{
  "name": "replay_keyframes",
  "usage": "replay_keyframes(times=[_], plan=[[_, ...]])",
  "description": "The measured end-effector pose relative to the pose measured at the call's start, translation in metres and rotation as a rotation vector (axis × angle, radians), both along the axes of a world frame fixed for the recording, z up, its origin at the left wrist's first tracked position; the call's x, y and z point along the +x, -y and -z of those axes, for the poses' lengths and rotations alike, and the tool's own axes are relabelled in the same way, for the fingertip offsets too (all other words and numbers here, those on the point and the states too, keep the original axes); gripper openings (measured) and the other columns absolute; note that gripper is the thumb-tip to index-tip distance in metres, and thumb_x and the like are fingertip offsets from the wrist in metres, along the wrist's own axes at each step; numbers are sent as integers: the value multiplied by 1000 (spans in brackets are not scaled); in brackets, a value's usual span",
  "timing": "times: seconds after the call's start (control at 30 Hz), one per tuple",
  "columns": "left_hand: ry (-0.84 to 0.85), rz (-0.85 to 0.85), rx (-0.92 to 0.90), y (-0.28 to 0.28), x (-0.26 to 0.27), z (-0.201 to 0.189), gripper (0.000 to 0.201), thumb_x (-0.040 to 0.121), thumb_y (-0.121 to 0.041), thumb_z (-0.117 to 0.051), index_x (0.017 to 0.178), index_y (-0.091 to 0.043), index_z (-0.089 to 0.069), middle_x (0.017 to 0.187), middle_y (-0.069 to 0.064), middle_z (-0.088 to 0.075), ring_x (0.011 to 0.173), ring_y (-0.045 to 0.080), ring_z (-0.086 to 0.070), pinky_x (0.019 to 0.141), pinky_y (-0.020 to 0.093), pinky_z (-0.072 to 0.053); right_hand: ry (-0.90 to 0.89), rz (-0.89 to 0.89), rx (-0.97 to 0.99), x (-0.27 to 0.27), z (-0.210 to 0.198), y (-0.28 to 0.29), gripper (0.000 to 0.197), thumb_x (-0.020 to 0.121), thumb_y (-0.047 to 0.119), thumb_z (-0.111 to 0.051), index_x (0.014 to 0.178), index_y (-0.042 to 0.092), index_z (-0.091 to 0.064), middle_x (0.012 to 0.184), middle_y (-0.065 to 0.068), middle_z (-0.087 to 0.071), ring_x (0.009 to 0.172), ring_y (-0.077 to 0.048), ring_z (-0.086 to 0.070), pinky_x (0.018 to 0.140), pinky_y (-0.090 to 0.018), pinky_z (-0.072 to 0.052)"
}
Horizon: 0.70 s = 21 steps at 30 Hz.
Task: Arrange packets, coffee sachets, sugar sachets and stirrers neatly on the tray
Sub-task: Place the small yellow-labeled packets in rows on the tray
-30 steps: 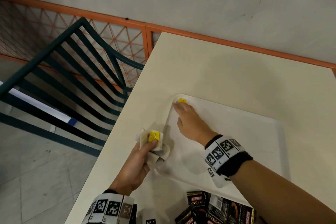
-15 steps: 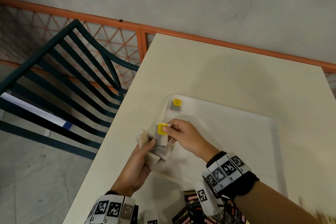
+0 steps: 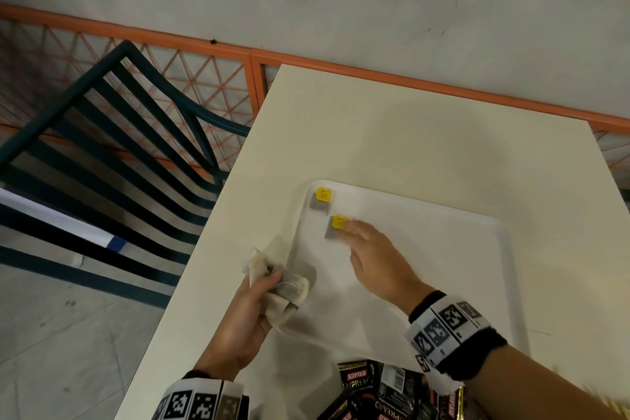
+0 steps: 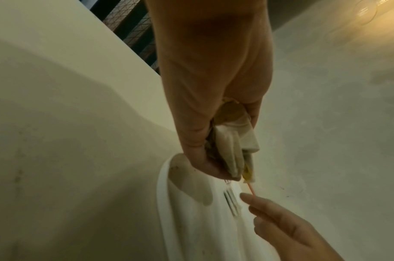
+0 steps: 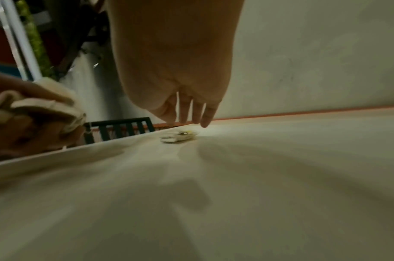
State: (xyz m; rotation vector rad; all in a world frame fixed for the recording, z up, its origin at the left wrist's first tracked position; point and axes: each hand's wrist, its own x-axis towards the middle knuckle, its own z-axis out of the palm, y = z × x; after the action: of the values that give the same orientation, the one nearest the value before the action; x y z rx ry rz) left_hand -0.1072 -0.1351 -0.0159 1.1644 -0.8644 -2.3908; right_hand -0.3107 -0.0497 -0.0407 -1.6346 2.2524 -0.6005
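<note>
The small grey paper packet with a yellow tag [image 3: 335,227] lies flat at the far left of the white plastic tray [image 3: 477,283], just near of a matching packet [image 3: 321,201]. It looks light, soft and tearable, best pinched at its edges. The right hand [image 3: 375,259] has its grip opened, fingertips touching it. The left hand [image 3: 245,317] grips a bundle of beige packets [image 3: 276,280] above the cream tabletop [image 3: 409,133].

Legible print appears only on the black coffee sachets [image 3: 381,392] heaped on the counter [image 3: 409,133] between the two wrists. One sachet, nearest the left hand [image 3: 238,324], bears "KOPIKO" in a red band, with partly cut lettering "…PREM…" beneath it. A lower sachet repeats a fragment "…PREMO", upside down. Another, beside the right hand's [image 3: 378,259] wristband, shows "KOPIKO" running sideways. The yellow tags [image 3: 323,194] carry marks too small to read.
</note>
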Motion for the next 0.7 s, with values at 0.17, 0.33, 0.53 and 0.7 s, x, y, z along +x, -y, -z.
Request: replay_keyframes(times=[0.17, 0.33, 0.53, 0.7], plan=[[-18, 12, -9, 0, 0, -1, 25, 93, -11, -44, 115, 1, -50, 87, 16, -67, 87, 21, -68, 64, 31, -58, -73, -89, 147, -4, 10, -4, 52, 73, 2, -45, 124, 4, -56, 130, -15, -56, 117, -31, -56, 98, -42, -45], [8, -13, 5, -1, 0, 0, 24, 92, -11, -48, 114, -7, -56, 94, 14, -68, 90, 23, -67, 63, 32, -58, -46, -57, 168, -16, 1, 8, 51, 88, 2, -39, 139, 8, -38, 148, -8, -35, 137, -23, -33, 114, -32, -26], [5, -12, 22, -3, 1, 0, 24, 93, -11, -47, 115, -9, -54, 100, 15, -65, 95, 24, -66, 64, 32, -58, -33, -43, 240, -26, -6, 22, 53, 89, 3, -40, 141, 10, -35, 150, -5, -31, 138, -20, -29, 112, -29, -25], [1, -23, 39, -3, 1, -1, 19, 93, -10, -46, 109, -8, -55, 96, 14, -65, 91, 23, -66, 64, 32, -59, -24, -52, 277, -28, -11, 30, 50, 90, 4, -39, 140, 10, -36, 148, -4, -32, 136, -20, -31, 111, -28, -26]])
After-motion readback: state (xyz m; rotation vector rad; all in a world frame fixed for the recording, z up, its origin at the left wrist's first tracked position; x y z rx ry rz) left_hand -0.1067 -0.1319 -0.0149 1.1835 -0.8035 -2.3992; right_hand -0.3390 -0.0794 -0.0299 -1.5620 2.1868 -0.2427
